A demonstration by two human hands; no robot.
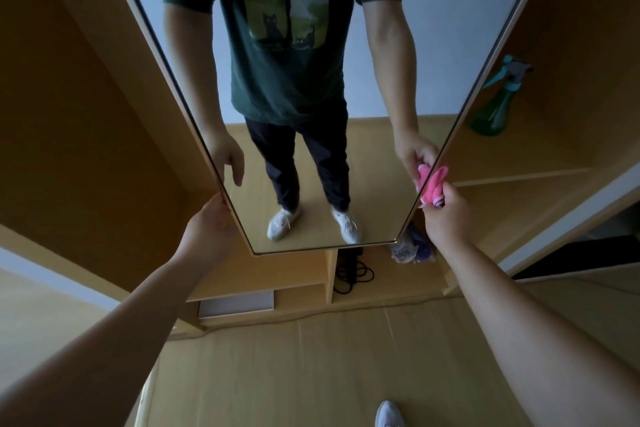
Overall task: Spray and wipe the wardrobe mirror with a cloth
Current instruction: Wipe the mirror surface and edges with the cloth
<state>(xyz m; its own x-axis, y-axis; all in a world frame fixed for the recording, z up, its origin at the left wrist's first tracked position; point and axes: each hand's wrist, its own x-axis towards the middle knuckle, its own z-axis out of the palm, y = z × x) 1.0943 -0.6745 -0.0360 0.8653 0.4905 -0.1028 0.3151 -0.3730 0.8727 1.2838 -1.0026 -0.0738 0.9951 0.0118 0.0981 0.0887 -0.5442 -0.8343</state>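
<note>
A tall gold-framed mirror (pixel 374 149) hangs in front of an open wooden wardrobe and reflects a person in a dark green shirt. My left hand (pixel 211 218) grips the mirror's lower left edge. At the lower right edge my right hand (pixel 446 211) pinches a bunched pink cloth (pixel 433 184), which touches the frame there. A green spray bottle (pixel 495 104) with a teal trigger stands alone on the wardrobe shelf to the right of the mirror.
Wardrobe shelves (pixel 519 177) and side panels flank the mirror. Below it lie a coiled black cable (pixel 353 274), a bundle of fabric (pixel 412 246) and a white box (pixel 235 303). The floor is light wood; my white shoe (pixel 389 414) shows at the bottom.
</note>
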